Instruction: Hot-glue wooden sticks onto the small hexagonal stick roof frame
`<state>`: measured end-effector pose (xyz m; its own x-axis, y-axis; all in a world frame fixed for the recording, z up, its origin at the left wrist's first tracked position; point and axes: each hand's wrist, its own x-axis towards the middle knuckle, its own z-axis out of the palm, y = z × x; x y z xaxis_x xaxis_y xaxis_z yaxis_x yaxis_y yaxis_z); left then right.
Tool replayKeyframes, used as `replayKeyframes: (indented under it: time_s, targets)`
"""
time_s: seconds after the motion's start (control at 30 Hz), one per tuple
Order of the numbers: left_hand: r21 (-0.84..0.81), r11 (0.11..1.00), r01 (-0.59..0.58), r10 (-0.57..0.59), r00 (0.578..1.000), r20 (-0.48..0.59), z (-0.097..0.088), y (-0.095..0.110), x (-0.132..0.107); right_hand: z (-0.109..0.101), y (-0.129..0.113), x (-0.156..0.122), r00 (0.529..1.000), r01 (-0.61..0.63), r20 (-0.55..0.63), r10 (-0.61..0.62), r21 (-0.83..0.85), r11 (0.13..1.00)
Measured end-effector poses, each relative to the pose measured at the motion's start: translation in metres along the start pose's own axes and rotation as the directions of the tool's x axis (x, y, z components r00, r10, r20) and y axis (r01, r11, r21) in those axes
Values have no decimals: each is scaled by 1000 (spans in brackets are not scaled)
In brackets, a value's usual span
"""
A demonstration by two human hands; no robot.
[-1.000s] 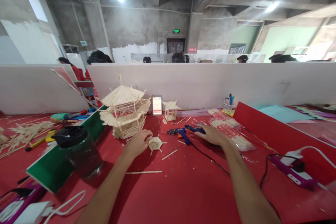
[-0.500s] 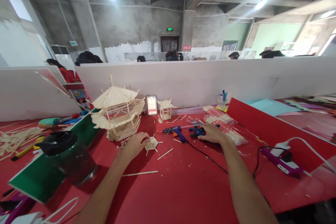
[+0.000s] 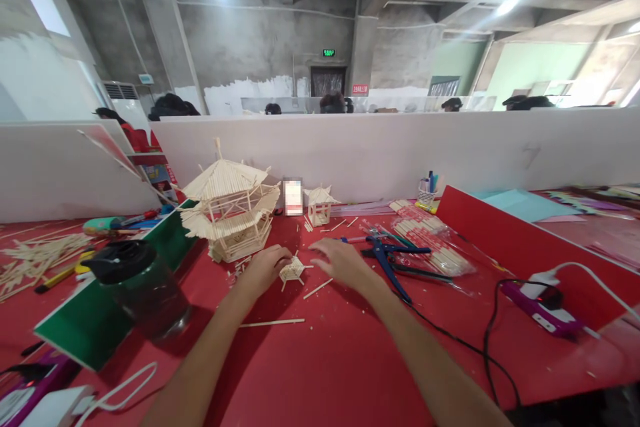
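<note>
My left hand (image 3: 270, 268) is curled at the left edge of a small hexagonal frame of thin wooden sticks (image 3: 293, 271), which lies on the table. Its fingertips close on the frame's rim and partly cover it. To the right of the frame, my right hand (image 3: 343, 261) hovers palm down with fingers apart, holding nothing. It hides the blue glue gun lying behind it. Blue-handled pliers (image 3: 387, 257) rest on the table to the right of this hand. Loose sticks (image 3: 318, 287) lie just in front, one of them longer (image 3: 274, 323).
A large stick pavilion (image 3: 227, 210) and a small one (image 3: 320, 205) stand at the back. A dark bottle (image 3: 143, 293) stands left by a green divider (image 3: 75, 330). Bagged sticks (image 3: 430, 240), a black cord (image 3: 450, 337) and a purple power strip (image 3: 543, 313) lie right.
My right hand has let go of the blue pliers and moved left, in front of the glue gun. The left hand stays at the hexagonal frame. The view has shifted slightly.
</note>
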<state>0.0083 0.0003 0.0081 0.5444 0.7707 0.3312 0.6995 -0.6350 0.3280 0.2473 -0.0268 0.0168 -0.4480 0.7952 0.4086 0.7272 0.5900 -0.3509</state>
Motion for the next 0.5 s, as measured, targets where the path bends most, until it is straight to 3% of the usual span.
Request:
replayKeyframes:
  time_s: [0.07, 0.17, 0.33, 0.5]
  targets:
    - [15, 1000, -12, 12, 1000, 12, -1, 1, 0, 17, -18, 11, 999, 38, 30, -38, -3, 999]
    - [32, 999, -10, 9, 999, 39, -2, 4, 0, 33, -28, 21, 998, 2, 58, 1, -58, 998]
    - [-23, 999, 42, -41, 998, 39, -2, 8, 0, 43, -21, 19, 997, -43, 58, 46, -55, 998]
    - [-50, 999, 20, -17, 998, 55, 3, 10, -2, 47, -17, 12, 996, -82, 37, 82, -22, 996]
